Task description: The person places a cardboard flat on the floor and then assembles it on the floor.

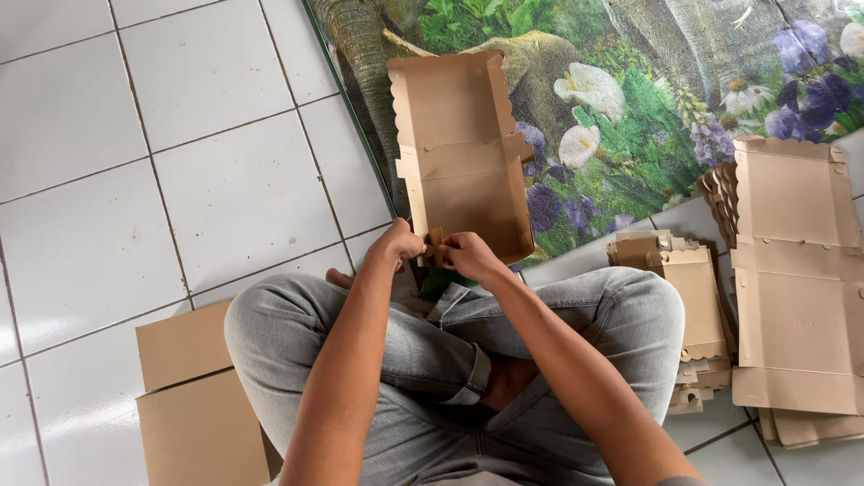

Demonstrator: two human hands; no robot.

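Head view only. Person seated cross-legged on white tile floor (135,135), grey jeans, forearms reaching toward 12 o'clock. Left hand (399,244) clenched on the near left corner of a half-folded cardboard box (463,153); right hand (466,255) pinching the same near edge just beside it, fingers closed on a small tab. Hands almost touching each other. Box stands tilted, open face toward the camera, lid flap up at 12 o'clock with a scalloped left edge, side walls partly raised; its near end sits just above the knees at frame centre.

Behind the box, from 12 to 2 o'clock: printed mat (648,99) with elephants, white and purple flowers, green leaves. Box overlaps its left border.

At 3 o'clock: stack of flat box blanks (796,279) lying on the tiles, scalloped edges showing at the top left of the pile. Between that stack and the right knee: smaller pile of folded cardboard pieces (688,306), touching or nearly touching the knee; cannot tell which.

At 8 o'clock, beside the left thigh: closed brown box (193,396), partly tucked under the leg, cut off by the frame bottom
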